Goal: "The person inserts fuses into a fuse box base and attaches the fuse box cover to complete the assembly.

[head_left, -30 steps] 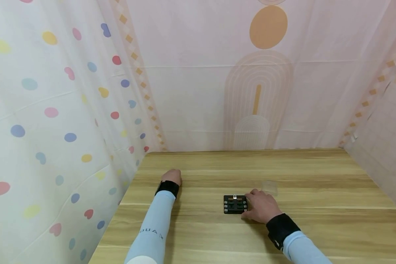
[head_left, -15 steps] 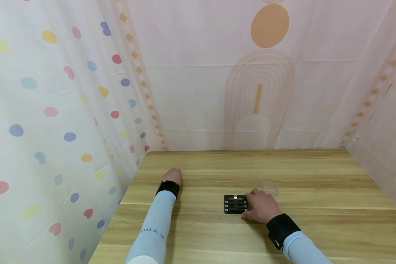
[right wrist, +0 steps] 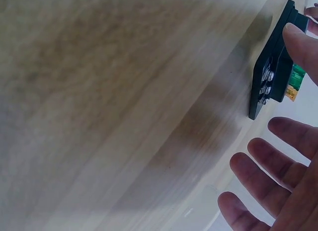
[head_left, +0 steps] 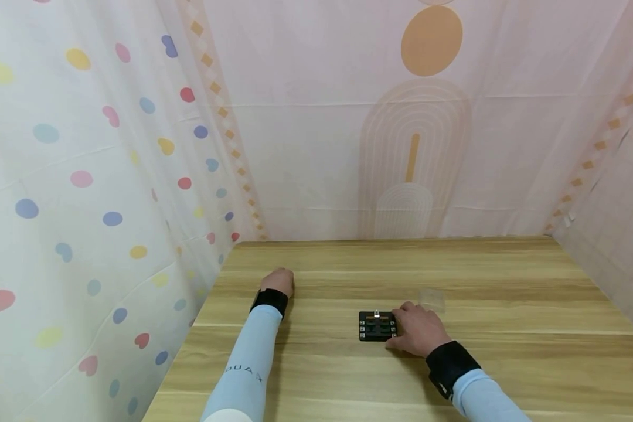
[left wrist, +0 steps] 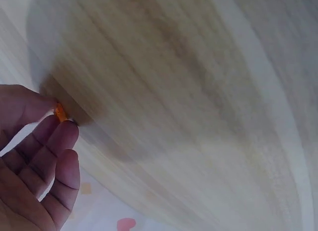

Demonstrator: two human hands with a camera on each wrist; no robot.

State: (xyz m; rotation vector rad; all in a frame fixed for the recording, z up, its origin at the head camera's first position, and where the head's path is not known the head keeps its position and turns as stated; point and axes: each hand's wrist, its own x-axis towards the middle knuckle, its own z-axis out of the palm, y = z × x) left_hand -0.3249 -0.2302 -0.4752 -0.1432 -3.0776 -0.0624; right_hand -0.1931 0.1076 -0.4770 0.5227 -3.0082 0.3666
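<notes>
A small black fuse block [head_left: 376, 326] lies flat on the wooden table [head_left: 506, 275]. In the right wrist view the block [right wrist: 271, 77] carries a green and an orange fuse [right wrist: 295, 82]. My right hand [head_left: 418, 329] rests against the block's right side. One fingertip [right wrist: 299, 39] touches its edge, and the other fingers [right wrist: 263, 161] lie straight and spread. My left hand [head_left: 278, 282] sits on the table to the left, well apart from the block. It pinches a tiny orange piece [left wrist: 60, 112] between thumb and fingertip, right at the table surface.
A clear plastic cover [head_left: 432, 299] lies just behind my right hand. Patterned cloth walls [head_left: 111, 176] close in the table at the left, back and right. Bare wood stretches behind and to the right of the block.
My left hand has edged very slightly to the right. The right hand and the fuse block have stayed where they were.
</notes>
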